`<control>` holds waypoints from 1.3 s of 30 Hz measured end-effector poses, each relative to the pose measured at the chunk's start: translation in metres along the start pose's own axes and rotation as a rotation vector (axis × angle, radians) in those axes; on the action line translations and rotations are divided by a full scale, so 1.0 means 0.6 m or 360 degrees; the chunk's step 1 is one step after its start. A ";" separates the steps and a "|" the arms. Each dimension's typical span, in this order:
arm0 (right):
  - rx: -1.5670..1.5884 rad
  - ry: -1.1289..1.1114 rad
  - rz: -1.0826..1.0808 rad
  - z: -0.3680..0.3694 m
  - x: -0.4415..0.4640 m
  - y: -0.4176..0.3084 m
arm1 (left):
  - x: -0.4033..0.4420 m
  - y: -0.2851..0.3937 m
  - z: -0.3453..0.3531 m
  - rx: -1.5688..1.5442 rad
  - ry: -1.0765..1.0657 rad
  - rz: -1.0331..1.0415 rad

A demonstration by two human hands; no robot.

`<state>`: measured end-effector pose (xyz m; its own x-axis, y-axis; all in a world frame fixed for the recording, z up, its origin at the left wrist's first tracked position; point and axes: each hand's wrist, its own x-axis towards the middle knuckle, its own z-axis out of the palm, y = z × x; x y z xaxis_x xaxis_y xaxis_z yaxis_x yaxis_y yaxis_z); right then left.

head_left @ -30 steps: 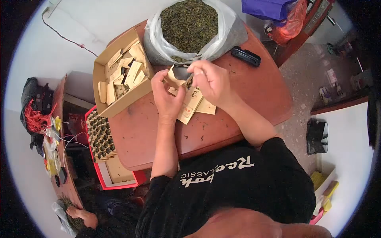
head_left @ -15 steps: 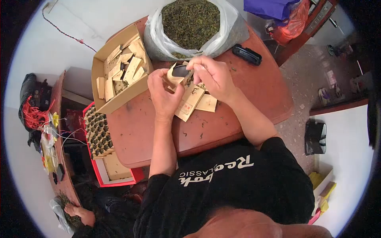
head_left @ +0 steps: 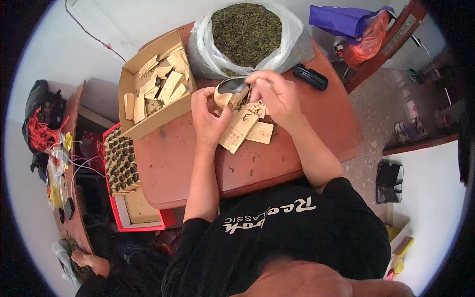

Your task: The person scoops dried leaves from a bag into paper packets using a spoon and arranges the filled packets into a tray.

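My left hand [head_left: 212,119] grips a small tan paper packet [head_left: 223,99] whose top gapes, showing a dark, shiny lining. The right hand [head_left: 278,99] is closed, with thumb and forefinger at the packet's far right rim; part of the rim is hidden behind those fingers. Below the hands, flat tan packets [head_left: 239,132] overlap on the table, the front one bearing a red stamp mark. Dark curled leaves are scattered on and around them. Just beyond my hands stands a clear plastic bag [head_left: 205,57] full of dried green leaves [head_left: 247,34].
A cardboard box [head_left: 163,118] of tan packets stands left on the red-brown table [head_left: 316,143]. Lower left, a red box [head_left: 118,213] holds rows of upright filled packets. A black case [head_left: 310,76] lies right of the bag. Another person's foot [head_left: 91,262] shows lower left.
The view has shifted slightly. The packet's mouth is rounder and wider now, with more of its dark inside showing. Both hands stay at the packet.
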<state>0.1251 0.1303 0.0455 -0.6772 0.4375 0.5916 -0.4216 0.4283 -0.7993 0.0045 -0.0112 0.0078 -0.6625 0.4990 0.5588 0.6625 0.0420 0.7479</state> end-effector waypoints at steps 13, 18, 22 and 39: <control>-0.0250 0.0387 0.0223 -0.061 0.070 0.022 | 0.004 -0.013 -0.001 0.0017 0.0059 -0.0025; -0.0679 0.0265 0.0301 -0.077 0.178 0.101 | 0.002 -0.019 0.004 -0.0168 0.0080 -0.0105; -0.0812 0.0098 0.0237 -0.049 0.219 0.178 | 0.004 -0.008 -0.002 -0.0147 0.0062 -0.0145; 0.0079 0.0107 0.1080 -0.077 0.200 0.150 | 0.006 -0.038 0.013 -0.0085 0.0113 -0.0147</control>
<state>0.0338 0.2581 0.0494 -0.7629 0.6454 -0.0381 0.0549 0.0059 -0.9985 -0.0101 -0.0035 -0.0100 -0.7443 0.4323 0.5090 0.5790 0.0379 0.8145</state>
